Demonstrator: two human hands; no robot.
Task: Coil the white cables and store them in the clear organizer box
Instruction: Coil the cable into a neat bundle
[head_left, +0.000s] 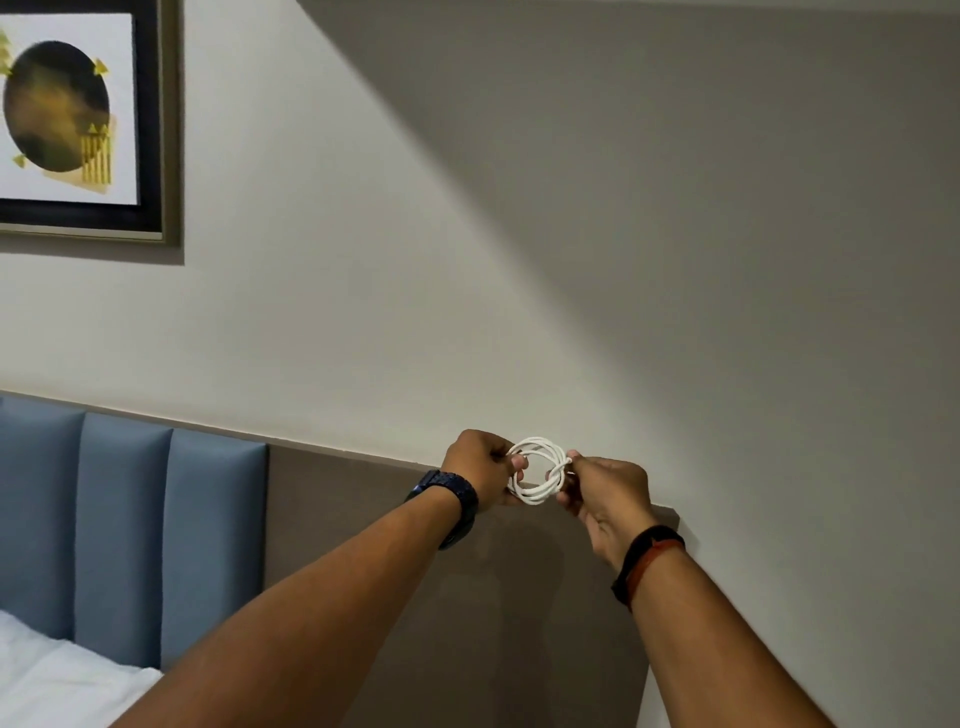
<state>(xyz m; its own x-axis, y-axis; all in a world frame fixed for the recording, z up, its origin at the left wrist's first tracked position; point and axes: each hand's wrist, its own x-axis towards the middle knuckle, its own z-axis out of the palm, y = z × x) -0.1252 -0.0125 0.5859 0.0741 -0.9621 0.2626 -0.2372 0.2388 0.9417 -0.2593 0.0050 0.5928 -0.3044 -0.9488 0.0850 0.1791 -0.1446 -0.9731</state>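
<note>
Coil of white cable (537, 470) held between both raised hands: left hand (478, 465) grips its left side with curled fingers, right hand (608, 493) pinches its right side.

Hands: two, left (480, 465) and right (605, 493), each gripping the same cable (540, 470). Cable: one, white, wound into a single coil; its loops overlap too closely to count. Wrist items: three in all, namely one watch (452, 501) on the left wrist, and one black band (631, 561) and one red band (652, 558) on the right. Picture (78, 119): one, framed, on the wall, showing one dark disc (56, 106) and several small yellow triangles (100, 66), some cut off at the edge. Blue panels (124, 530) of the headboard: three in sight, the leftmost only partly. Brown panel (363, 519): one, beside them. White sheet (52, 675): one, in the lower left corner.
</note>
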